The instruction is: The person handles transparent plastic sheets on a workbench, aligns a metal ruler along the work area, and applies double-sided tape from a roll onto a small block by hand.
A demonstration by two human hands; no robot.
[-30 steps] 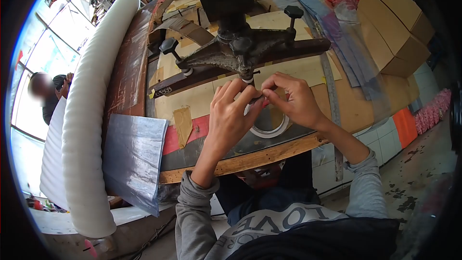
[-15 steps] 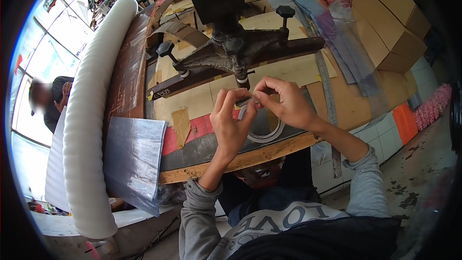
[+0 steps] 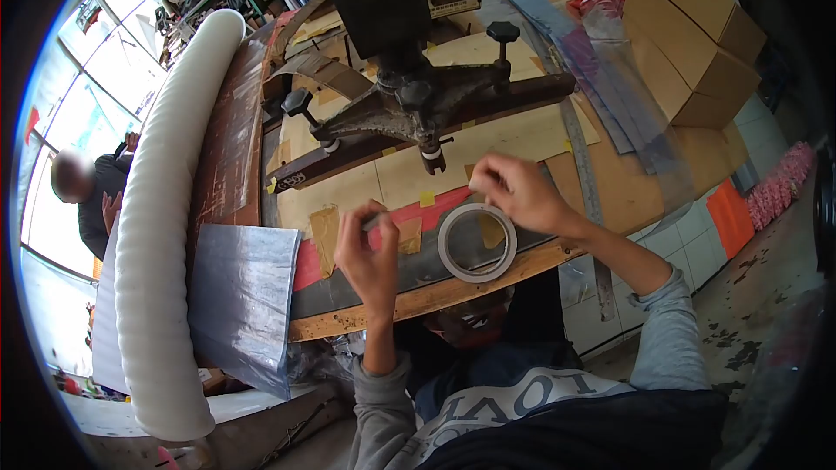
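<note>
My left hand (image 3: pixel 367 257) is raised over the front of the work table, thumb and fingers curled together in a pinch. Whatever lies between its fingertips is too small to make out. To the right, my right hand (image 3: pixel 522 196) is also closed, fingertips pressed together; any thin thing in them cannot be made out. Just below my right hand, a ring-shaped roll of tape (image 3: pixel 477 276) lies flat near the wooden table edge. A red strip (image 3: pixel 435 211) with a small yellow tape piece (image 3: pixel 427 198) runs behind it. The two hands are apart.
A black metal clamp frame with knobs (image 3: pixel 418 100) stands over the pale board (image 3: pixel 348 191). A long white foam roll (image 3: pixel 157 235) and a clear plastic sheet pack (image 3: pixel 244 287) lie left. Cardboard boxes (image 3: pixel 688 43) stand right. Another person (image 3: pixel 104 200) is beyond the foam roll.
My hands, close together before over the tape roll, have separated. The left has moved left and down; the right has shifted slightly right. The tape roll is now in fuller view.
</note>
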